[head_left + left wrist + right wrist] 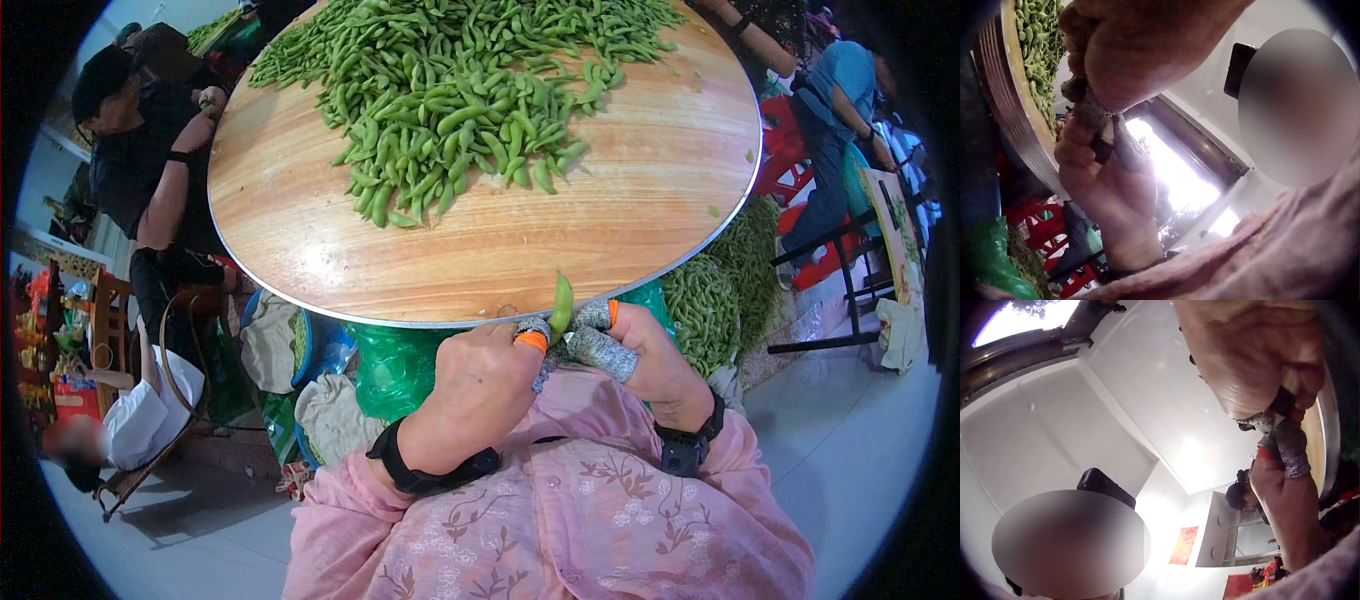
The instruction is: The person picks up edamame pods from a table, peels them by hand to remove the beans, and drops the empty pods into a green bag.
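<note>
A green edamame pod (563, 302) stands tip-up between the fingertips of both hands, just off the table's near edge. My left hand (480, 375) and my right hand (658, 365) meet there, fingers curled, pinching the pod's lower end. Grey knit finger covers (602, 352) with orange bands sit on the thumbs and forefingers. In the left wrist view, my left hand (1138, 59) is above and my right hand (1107, 194) below, covered fingers touching. A large heap of edamame pods (460, 125) lies beyond them on the round wooden table (290, 215).
Green plastic bags (395, 365) hang below the table edge. Piles of pods (700, 310) lie on the floor at right. A blue tub (325, 340) with cloth stands at left. A person in dark clothes (140, 160) sits at left; another in blue (840, 90) is at right.
</note>
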Demonstrator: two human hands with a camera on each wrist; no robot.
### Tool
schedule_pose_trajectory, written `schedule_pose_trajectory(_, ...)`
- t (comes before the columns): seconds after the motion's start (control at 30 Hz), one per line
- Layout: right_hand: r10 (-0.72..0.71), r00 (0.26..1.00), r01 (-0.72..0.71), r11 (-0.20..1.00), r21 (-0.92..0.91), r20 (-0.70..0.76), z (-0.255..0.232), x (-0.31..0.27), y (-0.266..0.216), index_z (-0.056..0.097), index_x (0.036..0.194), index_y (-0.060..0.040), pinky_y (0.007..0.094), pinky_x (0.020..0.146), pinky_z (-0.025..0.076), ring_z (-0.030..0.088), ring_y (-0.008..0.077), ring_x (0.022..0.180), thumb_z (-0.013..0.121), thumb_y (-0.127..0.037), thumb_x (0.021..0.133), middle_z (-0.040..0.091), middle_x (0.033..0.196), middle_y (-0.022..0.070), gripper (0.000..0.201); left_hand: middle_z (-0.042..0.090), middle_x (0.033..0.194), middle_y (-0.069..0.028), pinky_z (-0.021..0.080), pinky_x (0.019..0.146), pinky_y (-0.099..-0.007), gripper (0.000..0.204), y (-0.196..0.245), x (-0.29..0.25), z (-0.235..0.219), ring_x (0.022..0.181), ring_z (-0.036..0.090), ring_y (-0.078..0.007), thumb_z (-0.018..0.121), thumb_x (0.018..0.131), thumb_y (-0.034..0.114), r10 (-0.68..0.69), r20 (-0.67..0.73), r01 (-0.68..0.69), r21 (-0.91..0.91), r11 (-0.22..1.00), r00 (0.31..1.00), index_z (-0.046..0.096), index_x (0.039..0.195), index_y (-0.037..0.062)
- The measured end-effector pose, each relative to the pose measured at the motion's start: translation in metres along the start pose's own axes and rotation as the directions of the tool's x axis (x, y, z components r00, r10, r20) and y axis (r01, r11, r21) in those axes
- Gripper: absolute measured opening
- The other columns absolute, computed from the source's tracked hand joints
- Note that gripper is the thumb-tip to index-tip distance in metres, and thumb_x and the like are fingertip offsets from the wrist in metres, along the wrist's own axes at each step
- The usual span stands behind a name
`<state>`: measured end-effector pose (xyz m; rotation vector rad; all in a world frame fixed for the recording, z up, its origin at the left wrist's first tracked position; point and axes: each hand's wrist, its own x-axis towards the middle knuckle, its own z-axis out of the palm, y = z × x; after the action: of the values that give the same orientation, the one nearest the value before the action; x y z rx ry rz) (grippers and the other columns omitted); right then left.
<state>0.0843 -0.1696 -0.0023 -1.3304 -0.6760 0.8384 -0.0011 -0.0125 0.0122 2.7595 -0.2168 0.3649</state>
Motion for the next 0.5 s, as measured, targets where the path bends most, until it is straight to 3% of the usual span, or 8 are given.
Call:
schedule_pose_trajectory(0.17,-0.018,1.0,0.017,0.998,-0.062,-0.007,0.002,0.002,0.002,0.055,0.091,0.0023,0.0219,0.068,0.041,0.048,0.0061,0.074,0.047,-0.004,0.085,0.057,0.083,0.0003,0.012,0.05,0.059,-0.0115,0.043,0.047,-0.0364,0.013,0.003,-0.001,0.001,0.057,0.054,-0.0274,0.055,0.054,0.003,-0.013,0.032,0.012,0.026,1.0,0.999,0.053,0.067,0.0026)
schedule_pose_trajectory(0.23,0.068,0.995,-0.062,0.995,0.083,-0.071,0.005,0.003,0.005,0.055,0.089,0.0026,0.0222,0.067,0.042,0.048,0.0064,0.073,0.047,-0.004,0.085,0.057,0.081,0.0012,0.011,0.05,0.059,-0.0118,0.043,0.046,-0.0363,0.013,0.002,-0.001,0.0,0.057,0.054,-0.0274,0.055,0.054,0.003,-0.001,0.041,0.0,0.025,1.0,0.999,0.053,0.067,0.0024)
schedule_pose_trajectory(0.3,0.068,0.995,-0.064,0.996,0.054,-0.075,0.002,0.003,0.008,0.055,0.088,0.0027,0.0223,0.067,0.042,0.049,0.0068,0.073,0.047,-0.003,0.084,0.057,0.08,0.0016,0.01,0.05,0.059,-0.012,0.042,0.046,-0.0362,0.013,0.001,0.0,0.002,0.057,0.055,-0.0273,0.055,0.054,0.003,0.012,0.05,-0.013,0.02,1.0,0.999,0.053,0.067,0.0023)
schedule_pose_trajectory(0.4,0.083,0.995,-0.078,0.994,0.082,-0.057,-0.001,0.004,0.011,0.055,0.087,0.0028,0.0226,0.068,0.042,0.05,0.0075,0.073,0.048,-0.003,0.084,0.058,0.079,0.0021,0.01,0.051,0.061,-0.0131,0.043,0.047,-0.0372,0.014,-0.005,-0.002,0.011,0.058,0.055,-0.0277,0.056,0.054,0.003,0.025,0.031,-0.024,-0.022,0.999,0.999,0.053,0.068,0.002)
schedule_pose_trajectory(0.47,0.095,0.995,-0.089,0.987,0.137,-0.039,-0.002,0.004,0.012,0.055,0.087,0.0026,0.0228,0.068,0.043,0.051,0.0078,0.074,0.048,-0.003,0.083,0.058,0.079,0.002,0.01,0.052,0.061,-0.0144,0.042,0.05,-0.0391,0.013,-0.012,-0.005,0.02,0.058,0.054,-0.0305,0.056,0.057,0.003,0.024,0.009,-0.022,-0.176,0.984,1.0,0.054,0.07,0.0019)
schedule_pose_trajectory(0.5,0.034,0.999,-0.033,0.993,0.111,-0.008,-0.003,0.004,0.012,0.055,0.088,0.0023,0.0228,0.069,0.043,0.052,0.0079,0.074,0.049,-0.003,0.083,0.058,0.079,0.0019,0.01,0.052,0.061,-0.0144,0.042,0.05,-0.0391,0.013,-0.017,-0.005,0.023,0.058,0.054,-0.0305,0.056,0.057,0.003,0.025,0.009,-0.023,-0.176,0.984,1.0,0.054,0.07,0.0019)
